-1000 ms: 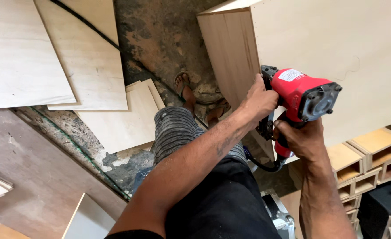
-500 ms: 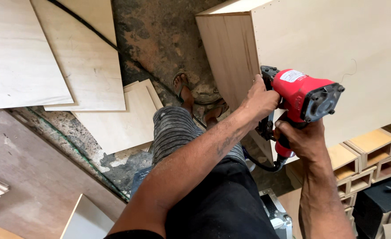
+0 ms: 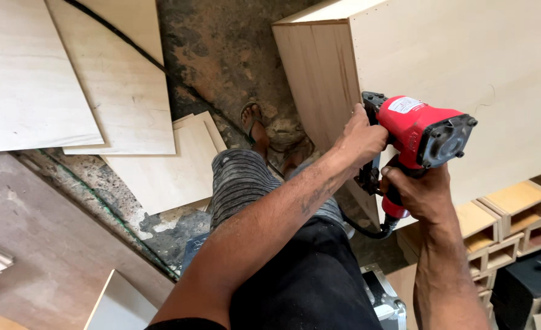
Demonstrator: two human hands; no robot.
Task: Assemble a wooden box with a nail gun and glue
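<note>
against the plywood cabinet (image 3: 466,73) — both hands on a red nail gun (image 3: 420,131)

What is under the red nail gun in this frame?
Under the red nail gun the right hand wraps its handle, with a black hose trailing below. Small open wooden boxes lie lower right; the handle itself is covered.

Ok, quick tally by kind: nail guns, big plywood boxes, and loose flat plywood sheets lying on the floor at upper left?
Red nail gun: 1
Large plywood box: 1
Loose flat plywood sheets: at least 3, overlapping
Total: 5
</note>
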